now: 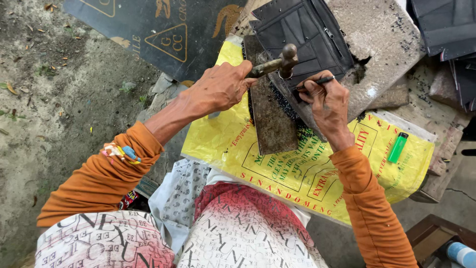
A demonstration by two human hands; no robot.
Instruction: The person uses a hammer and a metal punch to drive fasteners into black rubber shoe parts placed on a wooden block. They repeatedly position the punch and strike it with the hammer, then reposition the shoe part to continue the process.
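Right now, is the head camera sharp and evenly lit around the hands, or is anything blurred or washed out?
Head view: soft daylight, no hard shadows; left hand on the brown-handled hammer and right hand holding the thin dark punch over the black leather wallet piece are sharp; wide-angle bending at edges; yellow printed sack bright, not blown out.

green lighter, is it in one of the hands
No, the green lighter lies on the yellow sack, apart from the right hand.
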